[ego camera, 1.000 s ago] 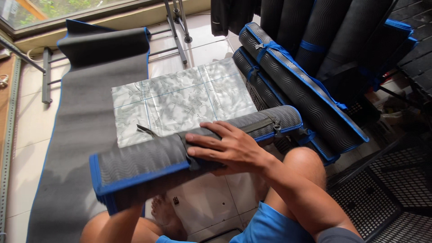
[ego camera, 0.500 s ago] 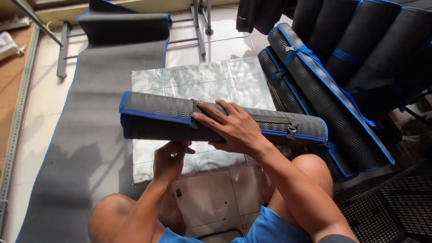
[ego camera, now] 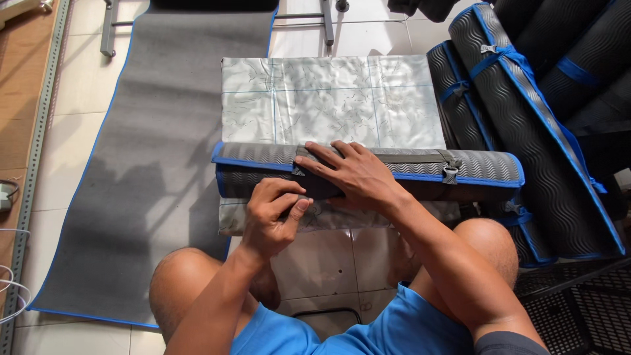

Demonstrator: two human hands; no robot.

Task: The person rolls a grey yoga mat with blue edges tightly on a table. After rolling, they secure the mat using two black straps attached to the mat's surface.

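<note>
Rolled grey foam mat with blue edging (ego camera: 407, 172) lying crosswise on a folded silvery sheet (ego camera: 328, 98) spread over the tiled floor (ego camera: 79, 66), just in front of the knees. Right hand (ego camera: 351, 174) laid flat across the middle of the roll, fingers (ego camera: 322, 152) spread and pressing down over a dark strap (ego camera: 420, 158) running along its top toward a small grey buckle (ego camera: 451, 173). Left hand (ego camera: 273, 213) at the roll's near side, fingers curled together and pinching what looks like the strap's loose end; the exact grip partly hidden. Likely light, soft and springy, apt to uncoil once let go, the ribbed surface giving good purchase; best held around the middle with a flat palm, or by the strap. Unrolled grey mat (ego camera: 144, 164) flat on the floor to the left, touching the sheet's edge. More strapped rolls (ego camera: 526, 112) stacked close at the right, leaning side by side. No containers in view.
</note>
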